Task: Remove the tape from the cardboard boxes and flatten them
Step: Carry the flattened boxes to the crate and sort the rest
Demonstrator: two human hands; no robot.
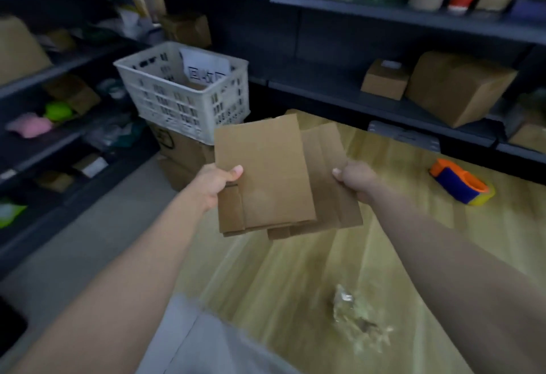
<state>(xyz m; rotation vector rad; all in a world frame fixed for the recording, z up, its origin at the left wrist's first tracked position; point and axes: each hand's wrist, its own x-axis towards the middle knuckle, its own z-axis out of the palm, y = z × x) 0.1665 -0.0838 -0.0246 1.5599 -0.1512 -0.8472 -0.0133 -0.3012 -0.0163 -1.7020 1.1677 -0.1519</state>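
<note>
Cardboard, brown and pressed flat, filled the middle of the view: two flattened boxes (266, 175), one lying on the other and skewed a little to the right. They were held in the air above the far left end of the wooden bench (295, 279). The left hand (217, 186) gripped the upper sheet at its left edge, thumb on top and fingers hidden beneath. The right hand (356, 180) gripped the lower sheet at its right edge in the same way.

No tape showed on either sheet, though the blur left fine strips hard to rule out. A crumpled wad of clear tape (354, 314) lay on the bench nearer the person, well apart from the stack. These two boxes looked finished, stripped and flattened.

A white basket (183, 93) stood beyond the stack to the left, and dropping the sheets there seemed the likely step in hand. On the shelf (354, 90) behind the bench a large box (458, 87) and a small box (385, 79) stood unflattened. Whether they belonged to the job could not be told. An orange and blue tape dispenser (461, 184) rested on the bench to the right.
</note>
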